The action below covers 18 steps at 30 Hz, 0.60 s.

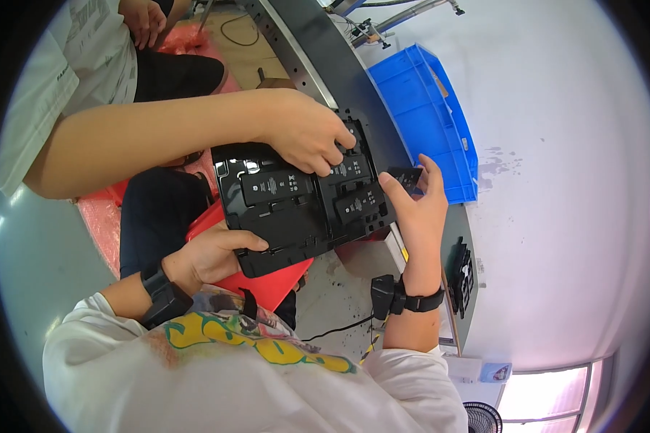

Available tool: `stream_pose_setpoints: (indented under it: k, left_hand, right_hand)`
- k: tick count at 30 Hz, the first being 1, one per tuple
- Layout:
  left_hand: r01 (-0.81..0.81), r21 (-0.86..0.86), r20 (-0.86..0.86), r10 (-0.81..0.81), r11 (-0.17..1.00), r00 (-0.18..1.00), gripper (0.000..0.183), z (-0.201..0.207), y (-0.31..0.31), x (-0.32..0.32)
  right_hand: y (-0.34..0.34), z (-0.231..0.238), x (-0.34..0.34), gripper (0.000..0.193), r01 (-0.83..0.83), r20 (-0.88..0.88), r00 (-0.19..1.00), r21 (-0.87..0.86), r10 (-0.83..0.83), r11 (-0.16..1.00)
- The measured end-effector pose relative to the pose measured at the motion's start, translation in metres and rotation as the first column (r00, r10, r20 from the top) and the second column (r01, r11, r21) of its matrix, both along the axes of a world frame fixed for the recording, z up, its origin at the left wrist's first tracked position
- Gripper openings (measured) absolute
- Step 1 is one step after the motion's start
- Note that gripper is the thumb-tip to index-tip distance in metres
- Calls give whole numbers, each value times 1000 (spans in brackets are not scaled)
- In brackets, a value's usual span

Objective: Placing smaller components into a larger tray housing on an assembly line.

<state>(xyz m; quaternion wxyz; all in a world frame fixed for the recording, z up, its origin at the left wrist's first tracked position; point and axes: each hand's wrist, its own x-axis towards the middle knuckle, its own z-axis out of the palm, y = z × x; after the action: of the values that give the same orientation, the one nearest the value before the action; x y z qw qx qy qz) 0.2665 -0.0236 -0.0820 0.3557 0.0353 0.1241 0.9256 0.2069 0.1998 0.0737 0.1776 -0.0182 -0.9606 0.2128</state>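
Note:
A black plastic tray [289, 225] with moulded compartments is tilted in front of me. My left hand [215, 254] grips its near left corner, thumb over the rim. Between the thumb and fingers of my right hand [421, 209] is a flat black battery [407, 177], just off the tray's right edge. Several similar batteries with white print lie in the tray, among them a left one [273, 186] and a slanted right one [360, 205]. Another person's hand [307, 136] reaches over the tray from the left, its fingertips on a battery [348, 169] at the far side.
A blue plastic crate [430, 108] stands beyond the tray on the grey bench [372, 94], by a white wall. Below the tray is a red surface [280, 285]. The other person's forearm [173, 137] crosses the left side. Black parts [462, 278] rest farther right.

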Motion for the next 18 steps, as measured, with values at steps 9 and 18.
stream_pose_setpoints:
  k: [9,18]
  left_hand:
    - [-6,-26,-8,5,1000,1000,55,-4,2,-1]
    - [-11,-23,-72,9,1000,997,50,4,0,0]
  right_hand:
    - [14,-6,9,59,-32,157,980,-476,120,879]
    - [18,1,24,60,-35,93,991,-511,96,859]
